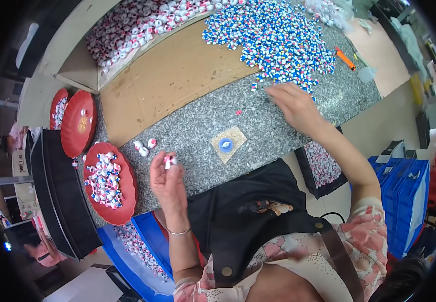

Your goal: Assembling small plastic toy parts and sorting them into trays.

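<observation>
My left hand [169,183] is raised over the near edge of the speckled worktop, its fingertips closed on a small white-and-pink round piece [170,161]. Stretched forward to the right, my right hand [297,108] has its fingertips at the near edge of a heap of small blue-and-white pieces [288,45]. Its fingers are extended, and nothing shows in them. Between the hands lies a small tan square pad [236,135] with a round blue holder [225,145] on it. A few white-and-pink balls [144,147] rest beyond my left hand.
A scalloped red dish [127,214] with mixed pieces stands at the left, more red dishes [78,126] behind it. White-and-pink balls [142,27] fill a bin at the back, beside a cardboard sheet [177,70]. An orange cutter [345,59] lies far right. Blue crates [404,196] stand below.
</observation>
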The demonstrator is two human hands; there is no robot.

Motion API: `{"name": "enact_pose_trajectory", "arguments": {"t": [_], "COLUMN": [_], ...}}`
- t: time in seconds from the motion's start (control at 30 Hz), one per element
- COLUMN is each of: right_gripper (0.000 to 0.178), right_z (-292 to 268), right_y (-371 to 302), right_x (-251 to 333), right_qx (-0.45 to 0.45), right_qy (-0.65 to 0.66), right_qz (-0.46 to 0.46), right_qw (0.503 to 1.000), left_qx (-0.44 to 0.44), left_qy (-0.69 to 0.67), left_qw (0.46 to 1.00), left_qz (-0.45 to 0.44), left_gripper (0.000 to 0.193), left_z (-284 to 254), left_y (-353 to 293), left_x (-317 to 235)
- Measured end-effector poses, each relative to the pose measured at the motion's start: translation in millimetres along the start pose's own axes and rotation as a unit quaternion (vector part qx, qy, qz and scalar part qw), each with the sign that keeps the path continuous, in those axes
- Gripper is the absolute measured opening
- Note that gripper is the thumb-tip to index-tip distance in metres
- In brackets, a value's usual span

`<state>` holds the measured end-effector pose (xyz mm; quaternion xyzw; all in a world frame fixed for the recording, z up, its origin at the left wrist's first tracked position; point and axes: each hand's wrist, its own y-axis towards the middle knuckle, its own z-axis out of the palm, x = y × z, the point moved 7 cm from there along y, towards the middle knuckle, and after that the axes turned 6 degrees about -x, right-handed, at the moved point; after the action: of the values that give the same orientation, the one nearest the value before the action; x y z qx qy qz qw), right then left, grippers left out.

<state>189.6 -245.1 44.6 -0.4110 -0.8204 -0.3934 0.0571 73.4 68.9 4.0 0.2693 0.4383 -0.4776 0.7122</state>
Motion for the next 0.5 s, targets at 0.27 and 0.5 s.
{"name": "enact_pose_trajectory", "arguments": {"t": [0.27,0.5], "right_gripper": [0.022,0.018], "right_z": [50.3,17.9], "right_y": [24.3,2.3], "right_x": [-16.6,51.3], "right_qx": [0.143,0.196], "right_qy": [-0.114,-0.017], "right_qz": [-0.091,0.008], "right_qw": [0.979,0.981], "left_qx": [0.016,0.089], "left_qy": [-0.028,-0.136], "left_qw": [0.997,0.977], "left_qz": [-0.074,-0.137], "left_gripper": [0.043,0.03], "left_z": [11.1,20.3], "left_y": [-3.1,3.8], "left_x": [4.9,29.2]}}
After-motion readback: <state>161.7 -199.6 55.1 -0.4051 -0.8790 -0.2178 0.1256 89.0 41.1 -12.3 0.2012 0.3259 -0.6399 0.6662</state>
